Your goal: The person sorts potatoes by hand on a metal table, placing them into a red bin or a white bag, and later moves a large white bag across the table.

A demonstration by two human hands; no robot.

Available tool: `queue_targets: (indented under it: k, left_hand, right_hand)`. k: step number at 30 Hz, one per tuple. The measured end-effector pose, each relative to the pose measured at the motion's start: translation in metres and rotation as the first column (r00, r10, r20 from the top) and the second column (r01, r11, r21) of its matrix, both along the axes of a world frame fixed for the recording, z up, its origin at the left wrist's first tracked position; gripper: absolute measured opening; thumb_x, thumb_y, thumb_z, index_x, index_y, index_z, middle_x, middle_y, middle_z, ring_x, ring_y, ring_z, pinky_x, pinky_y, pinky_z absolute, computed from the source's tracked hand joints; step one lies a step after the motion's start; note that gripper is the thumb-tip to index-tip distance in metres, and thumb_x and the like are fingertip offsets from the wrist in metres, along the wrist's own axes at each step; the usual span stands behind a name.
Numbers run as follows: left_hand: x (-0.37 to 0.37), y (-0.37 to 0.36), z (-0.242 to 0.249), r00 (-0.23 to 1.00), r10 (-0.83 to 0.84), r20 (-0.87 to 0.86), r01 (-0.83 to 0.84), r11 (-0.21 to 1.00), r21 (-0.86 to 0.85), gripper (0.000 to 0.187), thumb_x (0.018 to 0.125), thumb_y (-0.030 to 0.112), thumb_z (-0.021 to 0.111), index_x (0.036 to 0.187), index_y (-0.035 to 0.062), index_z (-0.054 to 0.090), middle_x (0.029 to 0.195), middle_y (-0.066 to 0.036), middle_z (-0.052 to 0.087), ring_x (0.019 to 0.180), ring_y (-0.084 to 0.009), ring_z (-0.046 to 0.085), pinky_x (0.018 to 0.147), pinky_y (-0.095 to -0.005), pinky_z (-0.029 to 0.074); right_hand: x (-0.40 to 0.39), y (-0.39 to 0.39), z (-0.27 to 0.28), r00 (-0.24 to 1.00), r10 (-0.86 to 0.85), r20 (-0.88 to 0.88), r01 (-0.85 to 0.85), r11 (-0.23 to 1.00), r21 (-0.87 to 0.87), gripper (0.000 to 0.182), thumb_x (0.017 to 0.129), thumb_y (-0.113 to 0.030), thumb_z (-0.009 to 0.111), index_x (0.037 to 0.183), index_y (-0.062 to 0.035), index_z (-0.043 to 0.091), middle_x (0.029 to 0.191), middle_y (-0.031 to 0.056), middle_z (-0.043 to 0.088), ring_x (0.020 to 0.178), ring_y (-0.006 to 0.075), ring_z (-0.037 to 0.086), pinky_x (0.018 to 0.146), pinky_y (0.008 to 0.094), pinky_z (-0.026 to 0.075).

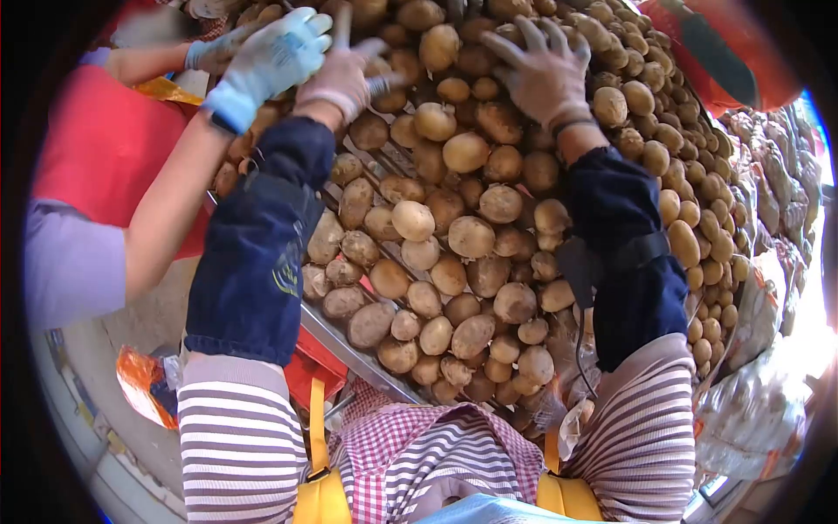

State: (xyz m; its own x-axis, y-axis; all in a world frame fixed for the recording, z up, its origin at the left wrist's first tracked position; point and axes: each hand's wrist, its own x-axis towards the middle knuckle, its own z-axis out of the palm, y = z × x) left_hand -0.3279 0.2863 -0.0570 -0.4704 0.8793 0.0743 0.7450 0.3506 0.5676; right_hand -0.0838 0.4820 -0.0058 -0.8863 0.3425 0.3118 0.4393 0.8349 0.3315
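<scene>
Potatoes (471, 237) lie in a deep pile on a slatted metal rack (397, 157) in front of me. My left hand (339, 80), in a pale, soiled glove, reaches to the far left of the pile. Its fingers are apart over the potatoes, and no potato shows in its grasp. On the far side, right of the middle, my right hand (548, 80) rests with gloved fingers spread across potatoes. What lies under both palms is hidden.
A co-worker's light-blue gloved hand (278, 59) is close beside my left hand. More potatoes (685, 244) heap up on the right, near filled bags (768, 166). The rack's metal edge (349, 354) runs close to my apron (410, 437). An orange bag (144, 384) lies at the lower left.
</scene>
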Motion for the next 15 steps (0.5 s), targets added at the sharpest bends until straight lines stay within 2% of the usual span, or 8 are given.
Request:
queue_targets:
  k: [2, 3, 4, 6, 9, 10, 12, 15]
  left_hand:
    - [0.000, 0.009, 0.012, 0.858, 0.150, -0.491, -0.223, 0.970, -0.094, 0.067, 0.085, 0.071, 0.070, 0.142, 0.0367, 0.062, 0.173, -0.018, 0.016, 0.158, -0.0433, 0.014, 0.125, -0.0558, 0.026]
    - [-0.011, 0.011, 0.003, 0.853, 0.145, -0.502, -0.230, 0.967, -0.110, 0.071, 0.085, 0.078, 0.063, 0.143, 0.0363, 0.060, 0.172, -0.016, 0.022, 0.157, -0.0466, 0.014, 0.125, -0.0551, 0.027]
    - [-0.011, 0.013, 0.007, 0.898, 0.187, -0.399, -0.268, 0.951, -0.156, 0.073, 0.084, 0.078, 0.064, 0.144, 0.0358, 0.059, 0.172, -0.011, 0.023, 0.158, -0.0419, 0.015, 0.126, -0.0565, 0.025]
    - [-0.042, 0.016, -0.020, 0.936, 0.132, -0.328, -0.190, 0.970, -0.153, 0.077, 0.087, 0.076, 0.062, 0.153, 0.0391, 0.047, 0.174, -0.005, 0.021, 0.160, -0.0352, 0.014, 0.125, -0.0620, 0.022]
    - [-0.017, 0.006, -0.017, 0.836, 0.179, -0.519, -0.287, 0.948, -0.136, 0.088, 0.093, 0.074, 0.055, 0.165, 0.0375, 0.022, 0.176, -0.002, 0.014, 0.161, -0.0306, 0.013, 0.124, -0.0691, 0.014]
    - [0.003, -0.001, -0.009, 0.819, 0.145, -0.556, -0.196, 0.980, -0.032, 0.070, 0.096, 0.072, 0.052, 0.151, 0.0280, 0.055, 0.174, -0.011, 0.019, 0.158, -0.0423, 0.016, 0.127, -0.0633, 0.016]
    - [0.047, -0.016, -0.017, 0.800, 0.029, -0.600, -0.053, 0.998, -0.023, 0.063, 0.103, 0.061, 0.046, 0.153, 0.0237, 0.053, 0.174, -0.009, 0.019, 0.159, -0.0393, 0.016, 0.126, -0.0652, 0.014]
    - [0.105, -0.039, -0.026, 0.865, -0.067, -0.498, 0.030, 0.996, -0.082, 0.057, 0.102, 0.050, 0.052, 0.151, 0.0222, 0.055, 0.172, -0.007, 0.022, 0.158, -0.0418, 0.014, 0.126, -0.0643, 0.014]
  right_hand:
    - [-0.016, 0.023, 0.014, 0.997, -0.022, 0.079, 0.022, 1.000, 0.001, 0.058, 0.096, -0.047, 0.065, 0.152, -0.0457, 0.048, 0.160, -0.0026, 0.046, 0.150, 0.0296, 0.039, 0.117, 0.0673, 0.026]
    - [-0.023, 0.031, 0.038, 0.994, -0.065, 0.091, 0.073, 0.993, -0.096, 0.064, 0.092, -0.048, 0.069, 0.153, -0.0382, 0.049, 0.161, 0.0029, 0.045, 0.148, 0.0306, 0.040, 0.118, 0.0629, 0.028]
    - [-0.026, 0.038, 0.055, 0.988, -0.109, 0.106, 0.128, 0.974, -0.190, 0.071, 0.088, -0.049, 0.073, 0.153, -0.0308, 0.050, 0.162, 0.0084, 0.044, 0.146, 0.0316, 0.040, 0.119, 0.0585, 0.030]
    - [-0.013, 0.089, 0.036, 0.954, -0.253, -0.161, 0.214, 0.951, -0.225, 0.063, 0.090, -0.045, 0.072, 0.148, -0.0277, 0.056, 0.161, 0.0100, 0.045, 0.144, 0.0362, 0.042, 0.119, 0.0516, 0.033]
    - [-0.005, 0.129, 0.021, 0.982, -0.147, -0.118, 0.127, 0.979, -0.161, 0.062, 0.088, -0.039, 0.074, 0.147, -0.0287, 0.057, 0.159, 0.0105, 0.046, 0.146, 0.0381, 0.038, 0.119, 0.0508, 0.033]
    - [-0.005, 0.134, 0.013, 0.982, -0.146, -0.122, 0.126, 0.980, -0.157, 0.062, 0.088, -0.039, 0.074, 0.147, -0.0287, 0.057, 0.159, 0.0105, 0.046, 0.146, 0.0381, 0.038, 0.119, 0.0508, 0.033]
    - [-0.003, 0.134, 0.008, 0.966, -0.259, -0.005, 0.258, 0.963, -0.074, 0.059, 0.096, -0.055, 0.063, 0.152, -0.0412, 0.048, 0.162, -0.0021, 0.044, 0.151, 0.0266, 0.037, 0.118, 0.0671, 0.025]
    - [0.016, 0.106, 0.008, 0.968, -0.246, -0.049, 0.236, 0.959, -0.157, 0.059, 0.096, -0.058, 0.063, 0.150, -0.0391, 0.052, 0.161, -0.0009, 0.046, 0.151, 0.0258, 0.038, 0.119, 0.0645, 0.023]
